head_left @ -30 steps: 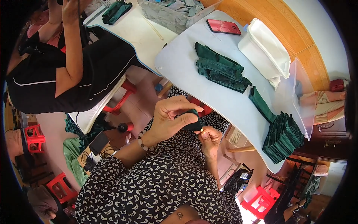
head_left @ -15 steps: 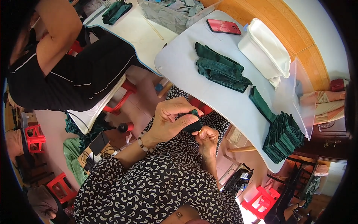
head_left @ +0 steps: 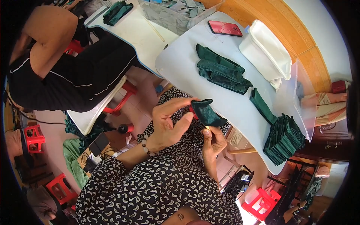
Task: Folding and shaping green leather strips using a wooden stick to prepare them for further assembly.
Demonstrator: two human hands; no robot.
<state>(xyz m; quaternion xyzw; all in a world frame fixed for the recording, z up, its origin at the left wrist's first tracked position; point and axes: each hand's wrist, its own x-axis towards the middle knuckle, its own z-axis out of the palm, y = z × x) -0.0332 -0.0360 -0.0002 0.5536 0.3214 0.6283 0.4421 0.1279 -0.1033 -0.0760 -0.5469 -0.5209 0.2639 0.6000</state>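
Note:
A piece of dark green velvet fabric [head_left: 208, 113], bulging and partly folded, is held up in front of my lap. Just below it, my right hand [head_left: 214, 144] pinches a thin yellowish stick [head_left: 207, 128] between thumb and fingers; the rest of the stick is hidden, seemingly inside the fabric. My left hand [head_left: 168, 123] has its thumb and index finger spread apart, the index fingertip at the fabric's upper left edge. On the white table [head_left: 180, 56] beyond lie several flat green velvet pieces [head_left: 221, 69], a single strip [head_left: 262, 106] and a neat stack [head_left: 285, 139].
A white plastic tub [head_left: 264, 50] and a red phone [head_left: 225, 28] stand at the table's far side. A clear bin [head_left: 165, 18] holds grey-green fabric. At left a person in black trousers [head_left: 101, 67] sits close by. Red stools [head_left: 262, 202] stand on the floor.
The green velvet piece, compact between my fingers before, now stands spread out above my right hand. My left thumb and index finger have opened away from it.

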